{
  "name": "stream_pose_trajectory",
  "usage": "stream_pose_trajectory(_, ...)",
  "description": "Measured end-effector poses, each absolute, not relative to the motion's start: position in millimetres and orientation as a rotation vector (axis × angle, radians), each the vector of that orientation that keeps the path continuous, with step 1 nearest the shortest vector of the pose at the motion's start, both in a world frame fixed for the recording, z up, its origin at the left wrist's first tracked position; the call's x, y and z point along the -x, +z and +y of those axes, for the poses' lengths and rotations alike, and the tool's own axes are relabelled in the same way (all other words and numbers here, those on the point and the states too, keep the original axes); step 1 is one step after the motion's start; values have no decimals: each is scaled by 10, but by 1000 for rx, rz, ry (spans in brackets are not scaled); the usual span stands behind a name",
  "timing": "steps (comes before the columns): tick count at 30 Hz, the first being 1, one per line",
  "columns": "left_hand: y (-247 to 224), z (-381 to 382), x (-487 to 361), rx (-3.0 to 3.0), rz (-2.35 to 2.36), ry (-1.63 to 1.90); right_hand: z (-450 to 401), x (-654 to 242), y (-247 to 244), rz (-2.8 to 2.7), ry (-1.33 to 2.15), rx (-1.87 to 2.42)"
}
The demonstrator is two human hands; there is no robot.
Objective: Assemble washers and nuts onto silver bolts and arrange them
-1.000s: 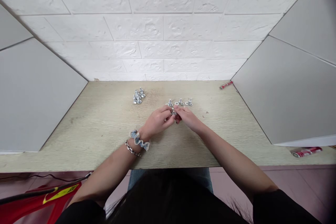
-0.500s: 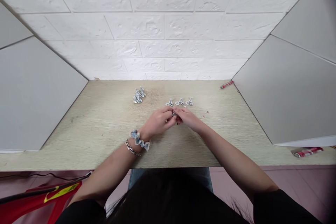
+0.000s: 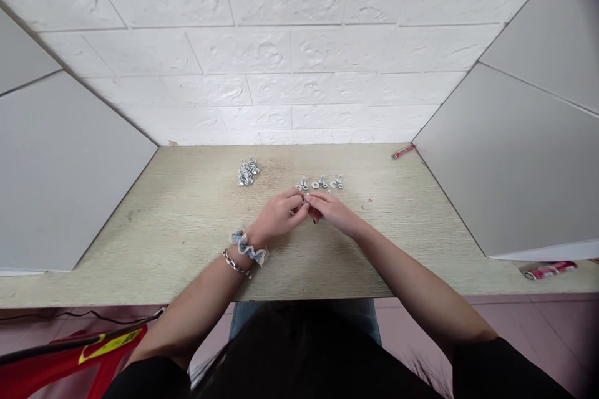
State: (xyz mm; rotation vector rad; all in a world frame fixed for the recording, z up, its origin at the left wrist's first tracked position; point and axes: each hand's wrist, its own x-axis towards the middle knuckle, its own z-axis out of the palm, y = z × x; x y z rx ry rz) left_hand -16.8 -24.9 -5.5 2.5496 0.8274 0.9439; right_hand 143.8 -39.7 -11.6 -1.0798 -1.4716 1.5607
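White brick-patterned wall [image 3: 290, 50] rises beyond the pale surface [image 3: 187, 212], with grey panels [image 3: 510, 156] at both sides. Far right of the fingers, two red cylinders [image 3: 403, 151] [image 3: 550, 270] carry markings too small to read; so does the yellow label [image 3: 111, 346] on a red object, low to the left. Both forearms reach in from the near edge and angle inward, hands meeting palms down. The left hand [image 3: 279, 215], scrunchie [image 3: 249, 249] and chain bracelet [image 3: 236, 265] at its wrist, and the right hand [image 3: 331, 211] have curled fingers pinched closed around a small metal piece [image 3: 304, 201], mostly hidden. Just beyond the fingertips lie three groups of bolts, washers and nuts [image 3: 322, 182]; beyond and left of the fingers sits a bolt pile [image 3: 246, 172].
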Motion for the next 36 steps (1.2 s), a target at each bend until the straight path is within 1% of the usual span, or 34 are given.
stream_pose_trajectory(5, -70, -276, 139, -2570, 786, 964, -403, -1451, -98, -1511, 1451, 1235)
stream_pose_trajectory(9, -80, -285, 128, -2584, 762, 1001, -410, -1463, -81, -1523, 1454, 1341)
stream_pose_trajectory(16, -77, -267, 142, -2579, 797, 1007, -408, -1443, -76, -1458, 1499, 1193)
stream_pose_trajectory(20, -75, -270, 139, -2576, 800, 1033, -412, -1438, -57, -1394, 1479, 1218)
stream_pose_trajectory(26, -81, -275, 134, -2551, 801, 1070, -392, -1457, -80, -1466, 1465, 1307)
stream_pose_trajectory(32, -78, -257, 158, -2547, 831, 1067, -401, -1460, -68, -1484, 1514, 1121)
stream_pose_trajectory(36, -55, -255, 161, -2562, 855, 1035, -398, -1458, -69, -1454, 1536, 1118)
